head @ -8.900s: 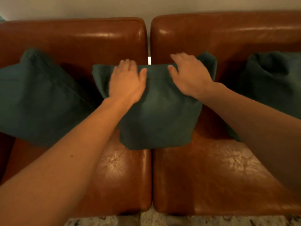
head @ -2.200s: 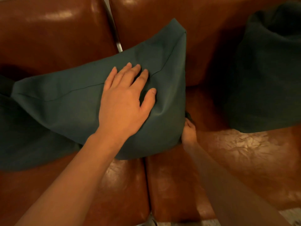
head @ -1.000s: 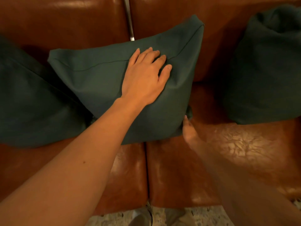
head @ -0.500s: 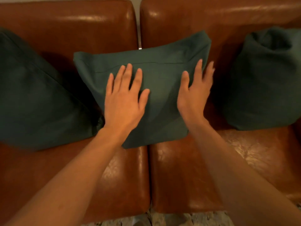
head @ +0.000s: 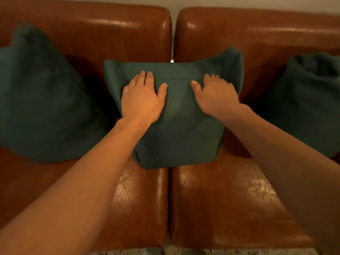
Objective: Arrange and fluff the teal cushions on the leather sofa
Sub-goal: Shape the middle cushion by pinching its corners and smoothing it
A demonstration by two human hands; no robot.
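Brown leather sofa (head: 230,208) fills our view, and we've got the middle cushion (head: 176,129) propped over the seam at twelve o'clock. Our left hand (head: 141,100) and right hand (head: 217,98) lie flat on its upper face, fingers spread, gripping nothing. Its top edge runs nine to three, equally near both hands. Side cushions (head: 42,100) wait at ten and two.
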